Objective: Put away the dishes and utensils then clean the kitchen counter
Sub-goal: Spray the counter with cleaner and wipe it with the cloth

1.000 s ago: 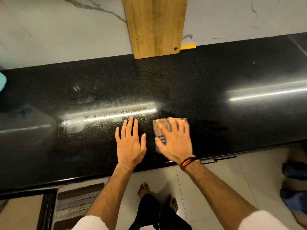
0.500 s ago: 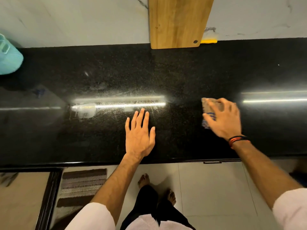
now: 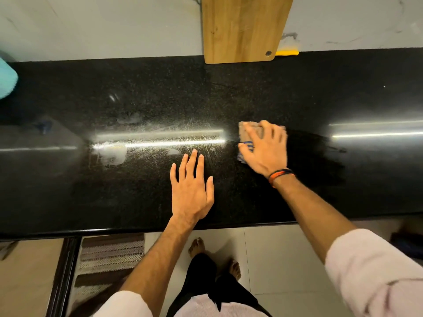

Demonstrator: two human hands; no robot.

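Right hand (image 3: 265, 148) presses tan blue-striped cloth (image 3: 246, 133) flat; left hand (image 3: 191, 186) spread on counter (image 3: 137, 191).

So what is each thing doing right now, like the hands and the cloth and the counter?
Left hand: flat, fingers spread, resting on the counter.
Right hand: pressing the cloth down.
Cloth: bunched under the right hand.
Counter: streaky smears left of the cloth, a darker wet patch to its right.
Cutting board: upright against the wall.
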